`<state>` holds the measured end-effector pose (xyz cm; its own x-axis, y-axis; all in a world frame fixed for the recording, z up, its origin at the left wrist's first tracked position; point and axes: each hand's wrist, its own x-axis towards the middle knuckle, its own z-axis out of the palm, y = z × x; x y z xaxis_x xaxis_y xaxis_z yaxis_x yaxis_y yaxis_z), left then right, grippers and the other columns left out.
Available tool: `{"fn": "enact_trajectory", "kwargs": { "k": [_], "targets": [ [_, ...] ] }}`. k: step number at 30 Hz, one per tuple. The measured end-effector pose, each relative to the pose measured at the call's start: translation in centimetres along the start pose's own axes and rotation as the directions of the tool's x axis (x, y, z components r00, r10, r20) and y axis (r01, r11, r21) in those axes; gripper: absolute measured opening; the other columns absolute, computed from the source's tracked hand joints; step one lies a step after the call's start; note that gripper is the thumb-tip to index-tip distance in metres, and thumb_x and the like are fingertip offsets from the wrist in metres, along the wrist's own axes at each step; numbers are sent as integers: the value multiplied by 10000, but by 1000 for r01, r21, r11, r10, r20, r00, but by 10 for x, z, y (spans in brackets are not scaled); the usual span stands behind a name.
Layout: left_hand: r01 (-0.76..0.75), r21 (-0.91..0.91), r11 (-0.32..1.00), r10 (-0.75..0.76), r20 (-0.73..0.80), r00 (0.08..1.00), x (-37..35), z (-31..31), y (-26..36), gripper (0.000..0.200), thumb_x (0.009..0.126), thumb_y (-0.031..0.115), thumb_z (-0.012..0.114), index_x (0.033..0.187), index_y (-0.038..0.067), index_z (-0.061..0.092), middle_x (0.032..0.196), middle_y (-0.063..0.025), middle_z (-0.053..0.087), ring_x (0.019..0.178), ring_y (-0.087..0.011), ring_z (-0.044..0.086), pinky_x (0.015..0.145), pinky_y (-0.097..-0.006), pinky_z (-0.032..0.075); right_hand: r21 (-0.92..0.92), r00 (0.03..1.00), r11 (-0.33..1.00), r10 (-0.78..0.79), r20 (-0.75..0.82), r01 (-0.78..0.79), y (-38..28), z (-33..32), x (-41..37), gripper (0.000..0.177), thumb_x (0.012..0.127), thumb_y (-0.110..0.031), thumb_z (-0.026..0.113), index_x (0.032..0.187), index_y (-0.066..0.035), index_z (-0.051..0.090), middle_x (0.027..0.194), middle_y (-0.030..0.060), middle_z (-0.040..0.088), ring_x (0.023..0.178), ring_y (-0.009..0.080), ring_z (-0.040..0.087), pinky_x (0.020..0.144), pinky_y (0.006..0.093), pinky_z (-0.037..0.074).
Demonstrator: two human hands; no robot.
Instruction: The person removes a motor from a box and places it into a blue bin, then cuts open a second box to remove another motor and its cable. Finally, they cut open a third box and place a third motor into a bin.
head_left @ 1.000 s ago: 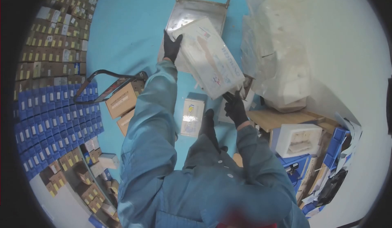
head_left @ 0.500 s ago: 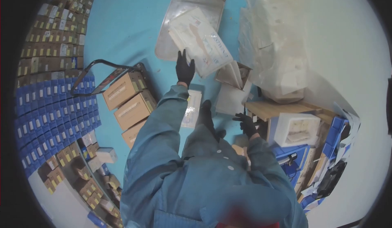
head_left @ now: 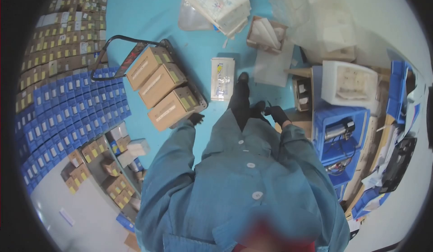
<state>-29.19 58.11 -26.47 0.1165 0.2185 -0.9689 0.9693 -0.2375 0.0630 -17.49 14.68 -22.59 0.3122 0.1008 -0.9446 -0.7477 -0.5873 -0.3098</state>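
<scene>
My left hand (head_left: 196, 118), in a black glove, hangs low beside the nearest brown carton (head_left: 173, 108), its fingers a little apart and nothing visible in them. My right hand (head_left: 278, 115), also gloved in black, is at my right thigh. Its fingers are closed around a thin dark pen-like tool (head_left: 269, 103), whose tip points up. A flat white box (head_left: 223, 78) with printed lettering lies on the blue floor just ahead of my feet. Farther forward, a stack of printed white plastic bags (head_left: 216, 4) rests over a metal platform cart (head_left: 191, 17).
Brown cartons stand in a row on a black-handled trolley (head_left: 122, 39) at left. Shelves of blue bins (head_left: 74, 103) line the left side. An open carton (head_left: 266, 34) stands ahead right. At right are a white foam box (head_left: 349, 83) and a blue crate (head_left: 343, 112).
My left hand has drawn back from the white plastic bags to beside the cartons. My right hand stays low at my right side. The view has shifted, showing the white floor box fully.
</scene>
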Motion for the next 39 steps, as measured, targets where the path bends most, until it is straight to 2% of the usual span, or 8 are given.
{"fn": "enact_trajectory", "kwargs": {
  "k": [15, 18, 21, 24, 27, 30, 33, 39],
  "targets": [
    [-51, 25, 998, 50, 43, 998, 119, 22, -23, 369, 948, 344, 519, 1151, 69, 656, 1057, -78, 683, 945, -220, 626, 928, -406, 461, -406, 970, 894, -236, -66, 190, 313, 122, 219, 298, 976, -252, 492, 782, -84, 644, 883, 164, 697, 777, 342, 667, 698, 428, 516],
    [-458, 864, -209, 875, 374, 308, 251, 37, -45, 170, 978, 72, 468, 985, 110, 634, 922, -140, 682, 787, -268, 689, 627, -417, 542, -690, 599, 511, 363, 714, 512, 485, 207, 391, 191, 957, -233, 561, 896, -102, 685, 987, 138, 682, 881, 300, 661, 812, 439, 531],
    [-216, -15, 976, 216, -11, 976, 302, 60, 25, 418, 951, 355, 525, 1283, 116, 614, 1355, -96, 585, 1261, -267, 522, 1101, -366, 358, -407, -84, 353, 832, 548, 843, 395, 186, 452, 150, 941, -218, 619, 990, -117, 719, 1074, 117, 670, 968, 264, 656, 907, 448, 545],
    [-169, -519, 838, 34, -259, 965, 349, 79, 26, 179, 794, 185, 469, 657, 216, 357, 665, 74, 348, 631, -81, 310, 579, -276, 283, -848, 914, 343, -193, 357, 404, 150, 213, 457, 409, 989, -71, 366, 1386, -8, 437, 1238, 217, 581, 1121, 362, 583, 920, 503, 513],
    [-147, -188, 971, 89, -285, 954, 397, 88, 7, 715, 880, 432, 621, 1442, 41, 415, 1449, -192, 456, 1316, -356, 459, 1094, -471, 410, -217, 996, 975, -33, 85, 51, 157, 254, 558, 490, 922, -394, 544, 1250, -33, 592, 1042, 47, 667, 917, 165, 625, 668, 298, 484],
    [-180, -327, 928, 70, -321, 945, 425, 96, -19, 521, 904, 363, 639, 1267, 90, 384, 1298, -158, 518, 1144, -331, 565, 950, -433, 504, 395, 976, 893, 212, 54, -216, 95, 275, 528, 373, 946, -371, 497, 1100, -60, 632, 1185, 126, 643, 1095, 255, 608, 838, 357, 538],
    [-177, -380, 908, 92, -231, 969, 454, 97, -33, 881, 885, 526, 614, 1518, 75, 200, 1483, -180, 396, 1294, -386, 479, 1064, -503, 446, 193, 988, 972, 145, -58, -131, 102, 292, 541, 311, 941, -323, 378, 821, -75, 522, 706, 60, 533, 536, 164, 413, 421, 282, 314],
    [-92, -419, 903, 8, -197, 980, 415, 104, -16, 606, 963, 547, 455, 1315, 62, 542, 1275, -155, 616, 1155, -351, 593, 997, -470, 502, 173, 977, 985, 11, -215, 27, 134, 317, 546, 255, 965, -77, 513, 722, -96, 586, 708, 65, 593, 680, 192, 549, 610, 294, 510]
  ]
}}
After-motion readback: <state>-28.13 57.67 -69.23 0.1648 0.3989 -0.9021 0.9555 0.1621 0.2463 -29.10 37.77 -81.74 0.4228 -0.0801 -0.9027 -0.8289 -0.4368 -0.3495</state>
